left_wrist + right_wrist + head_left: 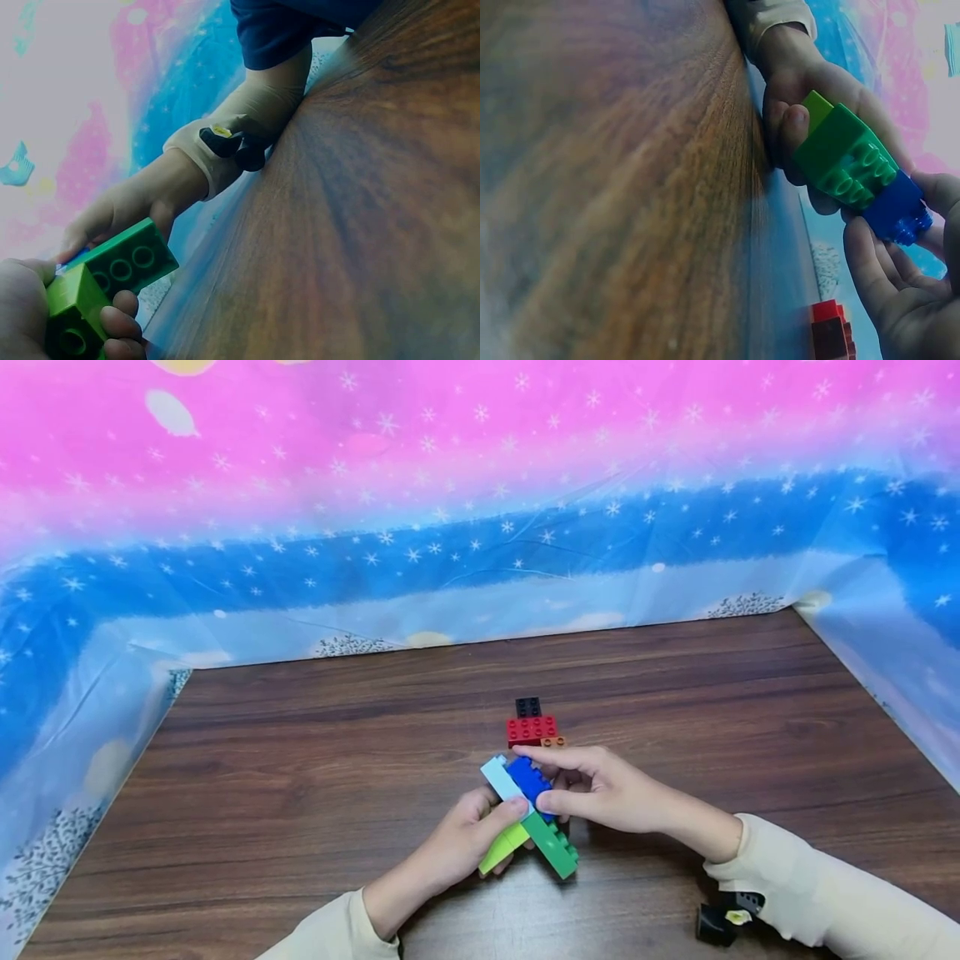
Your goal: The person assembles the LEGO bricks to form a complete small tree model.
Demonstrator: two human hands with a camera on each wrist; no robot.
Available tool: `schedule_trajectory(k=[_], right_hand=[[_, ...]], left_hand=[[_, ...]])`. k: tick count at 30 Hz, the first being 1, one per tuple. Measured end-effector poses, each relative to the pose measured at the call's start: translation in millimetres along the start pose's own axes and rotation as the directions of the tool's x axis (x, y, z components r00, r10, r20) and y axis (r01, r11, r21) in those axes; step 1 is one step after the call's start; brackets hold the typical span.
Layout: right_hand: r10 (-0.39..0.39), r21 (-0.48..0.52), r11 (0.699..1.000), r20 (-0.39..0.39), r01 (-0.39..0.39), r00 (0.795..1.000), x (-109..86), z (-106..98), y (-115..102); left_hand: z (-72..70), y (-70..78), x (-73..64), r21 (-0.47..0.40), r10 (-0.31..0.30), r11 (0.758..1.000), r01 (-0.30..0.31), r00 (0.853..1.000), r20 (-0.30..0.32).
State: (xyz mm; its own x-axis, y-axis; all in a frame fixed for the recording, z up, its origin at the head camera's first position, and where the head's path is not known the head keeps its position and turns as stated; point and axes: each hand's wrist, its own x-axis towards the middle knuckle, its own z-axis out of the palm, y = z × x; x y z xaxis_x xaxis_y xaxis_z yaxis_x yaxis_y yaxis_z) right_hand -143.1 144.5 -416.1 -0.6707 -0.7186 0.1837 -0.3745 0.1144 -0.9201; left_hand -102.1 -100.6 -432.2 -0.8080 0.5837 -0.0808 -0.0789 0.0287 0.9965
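Both hands hold one joined cluster of toy building bricks above the table. My left hand (468,835) grips it from the left, its thumb over the light blue brick (500,777) and its fingers round the lime green brick (504,848). The green brick (847,161) shows its studs in the right wrist view and its hollow underside in the left wrist view. My right hand (600,789) pinches the blue brick (529,783) between thumb and fingers; that brick sits against the light blue and green ones. Part of the cluster is hidden behind the hands.
Just beyond the hands lie a red brick (532,727), a black brick (528,707) and an orange brick (553,742), close together on the wooden table (315,760). A patterned cloth (480,560) rises along the table's far edge. A black strapped device (717,924) sits under the right sleeve.
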Motion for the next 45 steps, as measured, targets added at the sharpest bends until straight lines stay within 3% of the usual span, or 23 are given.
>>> schedule_trajectory(k=[7, 19, 31, 37, 45], right_hand=[[-0.006, 0.022, 1.000, 0.005, 0.006, 1.000, -0.3, 0.3, -0.6], [-0.012, 0.051, 0.999, 0.075, 0.008, 0.997, -1.0, -3.2, -2.9], [-0.033, 0.033, 0.999, 0.006, 0.032, 0.999, -0.7, 2.4, -1.3], [-0.039, 0.042, 0.998, 0.038, 0.038, 0.998, -1.3, 0.3, -1.8], [0.004, 0.085, 0.996, 0.086, -0.012, 0.996, -0.6, -3.5, -2.4]], left_hand=[[-0.2, -0.5, -0.6, 0.007, 0.014, 1.000, -0.014, 1.000, -0.003], [-1.4, -1.8, 1.3, -0.004, 0.021, 1.000, -0.020, 0.998, 0.054], [-0.9, -0.7, 0.3, 0.020, 0.029, 0.999, -0.029, 0.999, 0.025], [-0.9, -0.9, -0.4, 0.016, 0.025, 1.000, -0.025, 0.999, 0.023], [-4.8, -1.0, 1.9, 0.022, 0.006, 1.000, -0.008, 0.997, 0.076]])
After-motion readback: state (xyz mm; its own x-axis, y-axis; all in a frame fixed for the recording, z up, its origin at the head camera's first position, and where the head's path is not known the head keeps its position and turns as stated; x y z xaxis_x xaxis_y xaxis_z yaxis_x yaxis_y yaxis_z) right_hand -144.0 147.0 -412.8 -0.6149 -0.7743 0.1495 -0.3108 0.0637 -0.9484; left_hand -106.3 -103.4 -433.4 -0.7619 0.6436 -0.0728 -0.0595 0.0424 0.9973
